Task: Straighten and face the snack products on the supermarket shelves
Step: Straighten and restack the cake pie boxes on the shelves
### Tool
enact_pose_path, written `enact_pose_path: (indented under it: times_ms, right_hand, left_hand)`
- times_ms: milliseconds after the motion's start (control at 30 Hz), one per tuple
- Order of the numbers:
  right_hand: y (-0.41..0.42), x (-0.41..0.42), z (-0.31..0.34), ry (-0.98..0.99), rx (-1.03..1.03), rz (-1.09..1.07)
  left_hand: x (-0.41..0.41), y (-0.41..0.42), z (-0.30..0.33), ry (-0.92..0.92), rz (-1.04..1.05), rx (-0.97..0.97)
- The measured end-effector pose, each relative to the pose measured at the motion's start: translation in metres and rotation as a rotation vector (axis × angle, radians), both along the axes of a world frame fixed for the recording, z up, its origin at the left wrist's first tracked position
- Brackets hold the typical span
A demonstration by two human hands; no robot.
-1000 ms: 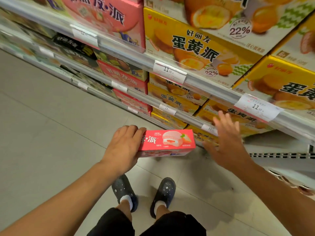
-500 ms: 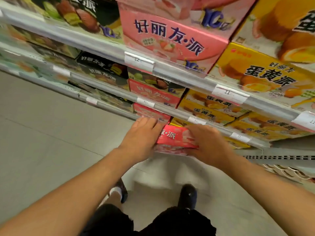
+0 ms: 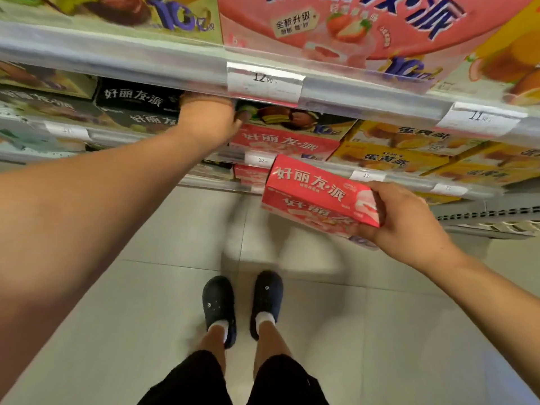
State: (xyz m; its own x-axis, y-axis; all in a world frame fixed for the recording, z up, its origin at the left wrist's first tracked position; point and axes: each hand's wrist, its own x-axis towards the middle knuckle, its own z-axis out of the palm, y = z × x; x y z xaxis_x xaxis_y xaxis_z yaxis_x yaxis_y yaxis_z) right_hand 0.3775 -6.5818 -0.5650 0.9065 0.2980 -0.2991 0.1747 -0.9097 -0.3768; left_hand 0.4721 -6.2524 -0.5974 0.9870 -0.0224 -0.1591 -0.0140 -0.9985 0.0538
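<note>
My right hand [image 3: 406, 220] grips the right end of a red strawberry pie box [image 3: 315, 194], held in the air in front of the lower shelves. My left hand [image 3: 209, 119] reaches into the second shelf, beside the green-and-chocolate pie box [image 3: 292, 116] that lies on a red box [image 3: 286, 144]. Its fingers are hidden under the shelf rail, so what they touch cannot be seen. Black pie boxes [image 3: 137, 97] sit just left of that hand.
A large pink box [image 3: 365, 27] stands on the top shelf above a price rail [image 3: 266, 83]. Yellow egg-yolk pie boxes [image 3: 391, 159] fill the shelves to the right. My feet in dark shoes [image 3: 242, 305] stand on the grey tiled floor.
My left hand let go of the red box and rose into the second shelf. The right hand alone now holds the box, lifted higher and turned to the right.
</note>
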Motion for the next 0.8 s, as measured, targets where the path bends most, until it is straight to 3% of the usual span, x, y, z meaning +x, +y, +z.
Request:
enact_pose_path:
  times_ms: [233,500,700,800]
  right_hand:
    - [0.011,0.002,-0.005,0.016,-0.018,-0.065]
    - [0.022,-0.001,-0.012,0.014,0.017,-0.111]
    - [0.028,0.001,-0.014,-0.010,0.011,-0.103]
    - [0.036,0.010,-0.009,0.015,0.048,-0.115]
  left_hand:
    - [0.022,0.008,-0.009,0.074,0.035,-0.036]
    - [0.006,0.020,-0.004,-0.032,0.058,-0.145]
    - [-0.014,0.082,-0.002,-0.107,0.153,-0.340]
    - [-0.021,0.126,-0.002,-0.152,0.168,-0.300]
